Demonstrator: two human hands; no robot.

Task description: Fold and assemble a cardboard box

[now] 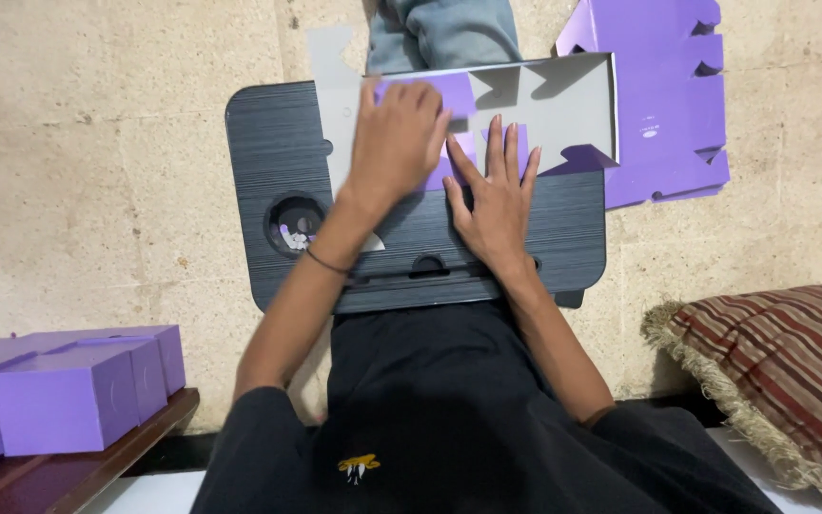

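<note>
A flat die-cut cardboard box blank (563, 109), grey inside and purple outside, lies across the far half of a dark grey lap tray (563, 238). My left hand (397, 138) presses palm-down on a folded purple flap of the blank, fingers together. Beside it my right hand (497, 195) lies flat with fingers spread, fingertips on the blank's lower purple edge and the palm on the tray. Neither hand grips anything.
The tray has a round cup hole (295, 224) holding small scraps. Another flat purple blank (668, 105) lies on the beige floor at the upper right. Folded purple boxes (68, 395) sit on a wooden shelf at the lower left. A striped fringed cushion (782, 371) lies at the right.
</note>
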